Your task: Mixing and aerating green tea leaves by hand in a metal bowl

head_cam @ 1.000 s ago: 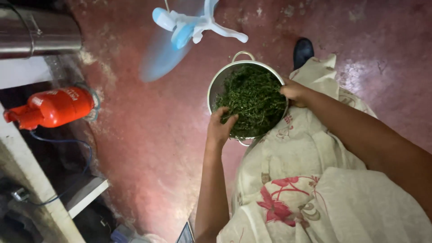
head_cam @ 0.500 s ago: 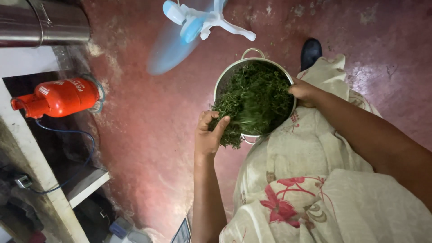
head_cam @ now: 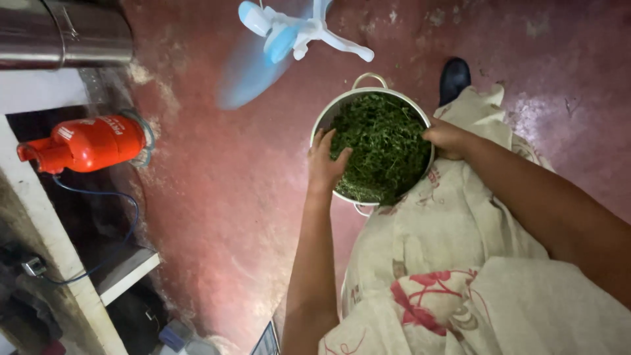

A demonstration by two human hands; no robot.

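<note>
Head view shows us standing over a red floor (head_cam: 217, 217), holding a round metal colander (head_cam: 323, 125) against our lap, where a pale cloth with red flowers (head_cam: 453, 263) hangs down. We grip the colander at both sides: our left hand (head_cam: 327, 162) curls over the near rim with fingers dipping into the contents, and our right hand (head_cam: 447, 138) clasps the far rim, fingers closed on the edge. Inside sits a full heap of dark chopped greens (head_cam: 381, 144), reaching close to the brim, so we judge the chopping done and the greens gathered; we cannot tell if they are washed or drained. Nearby, a blue and white fan (head_cam: 289, 33) blurs above the colander, a red gas cylinder (head_cam: 89, 141) lies under a shelf, and a steel vessel (head_cam: 62, 33) stands at top left
</note>
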